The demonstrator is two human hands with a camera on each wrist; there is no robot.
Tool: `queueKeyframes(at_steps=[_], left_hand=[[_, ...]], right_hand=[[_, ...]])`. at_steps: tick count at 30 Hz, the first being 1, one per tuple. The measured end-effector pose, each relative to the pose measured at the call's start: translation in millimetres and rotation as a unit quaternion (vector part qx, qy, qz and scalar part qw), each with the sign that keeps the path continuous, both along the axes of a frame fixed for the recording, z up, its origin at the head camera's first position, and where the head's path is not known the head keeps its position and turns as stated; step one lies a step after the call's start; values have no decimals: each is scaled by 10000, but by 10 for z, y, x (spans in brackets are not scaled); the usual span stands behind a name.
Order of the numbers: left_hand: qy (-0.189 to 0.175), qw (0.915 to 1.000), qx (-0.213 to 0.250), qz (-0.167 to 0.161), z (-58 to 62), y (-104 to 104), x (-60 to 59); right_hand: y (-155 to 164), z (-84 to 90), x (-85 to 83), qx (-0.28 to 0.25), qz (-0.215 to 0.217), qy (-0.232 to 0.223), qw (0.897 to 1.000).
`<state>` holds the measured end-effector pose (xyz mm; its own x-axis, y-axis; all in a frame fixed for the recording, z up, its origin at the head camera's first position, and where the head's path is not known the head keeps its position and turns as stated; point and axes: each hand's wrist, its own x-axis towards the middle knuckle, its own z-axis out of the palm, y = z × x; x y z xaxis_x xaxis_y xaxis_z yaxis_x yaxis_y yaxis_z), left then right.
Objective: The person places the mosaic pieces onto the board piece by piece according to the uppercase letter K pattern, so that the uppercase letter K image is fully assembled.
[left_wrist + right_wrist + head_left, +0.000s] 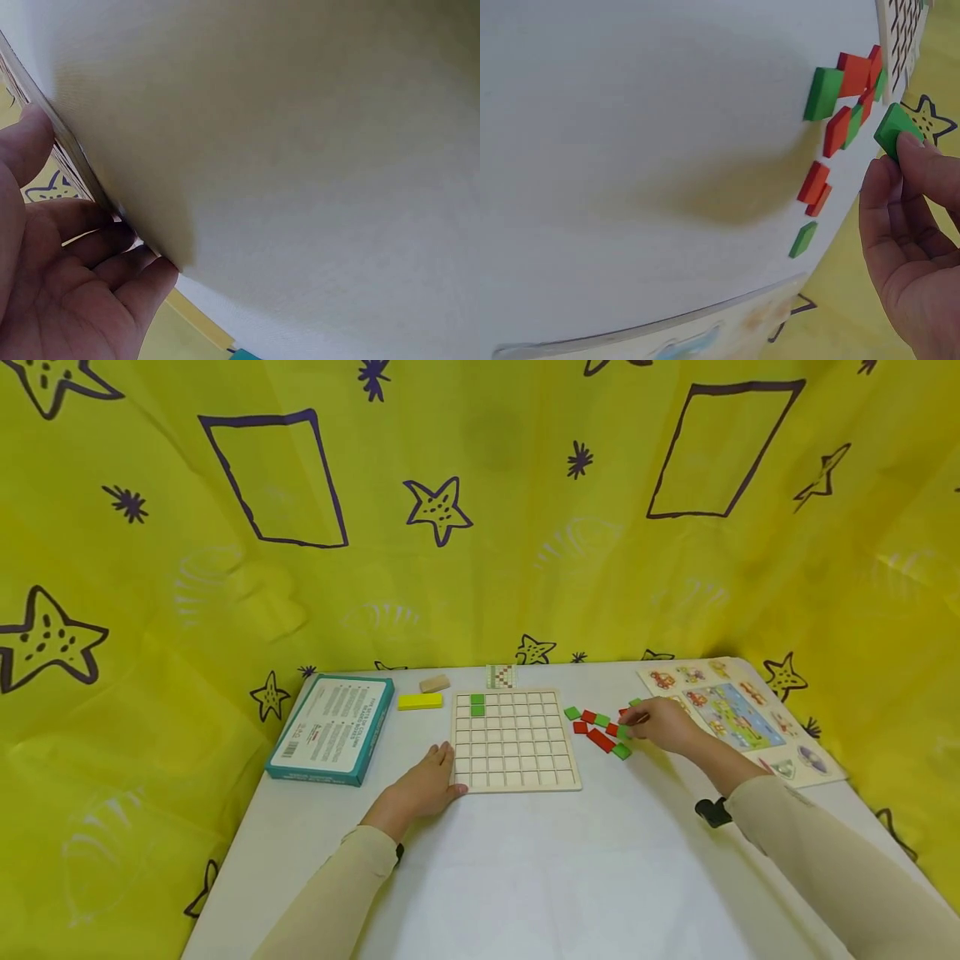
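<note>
In the middle of the head view, I see a pale wooden grid board (516,741) on a white table (525,877), with two green tiles (477,711) set one below the other near its upper left corner. The left hand (429,782) lies along the board's left edge, fingers loosely extended, touching it. Right of the board are loose red and green tiles (600,741), with the right hand (670,725) over them, fingertips drawn together. A patterned card (501,676) sits just above the board; to the upper left are a yellow block (420,702), a plain wooden block (434,684) and a teal box (330,727). At right lies a picture puzzle (731,714); yellow cloth (480,593) fills the background.

At lower left in the left wrist view, I see that hand's thumb and fingertips against the board's slanting edge, palm open, fingers slightly bent.

At right in the right wrist view, I see the thumb and fingers pinching one green tile (891,133), apart from the loose ones; the board's corner shows at upper right and the puzzle along the bottom
</note>
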<state>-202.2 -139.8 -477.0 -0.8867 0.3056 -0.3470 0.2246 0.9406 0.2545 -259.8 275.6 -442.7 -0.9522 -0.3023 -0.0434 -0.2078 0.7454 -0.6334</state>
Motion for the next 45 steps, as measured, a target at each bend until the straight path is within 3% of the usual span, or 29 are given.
queueKeyframes(at_steps=[21, 31, 45], left_hand=[[-29, 10000, -47, -29, -33, -8, 19], [-88, 9999, 36, 70, 13, 36, 23], [-13, 10000, -61, 76, -12, 16, -15]], right_hand=[[-631, 4, -280, 95, 153, -104, 9998], [-981, 30, -461, -132, 391, -217, 9989], [-1466, 40, -606, -198, 732, -74, 9971]])
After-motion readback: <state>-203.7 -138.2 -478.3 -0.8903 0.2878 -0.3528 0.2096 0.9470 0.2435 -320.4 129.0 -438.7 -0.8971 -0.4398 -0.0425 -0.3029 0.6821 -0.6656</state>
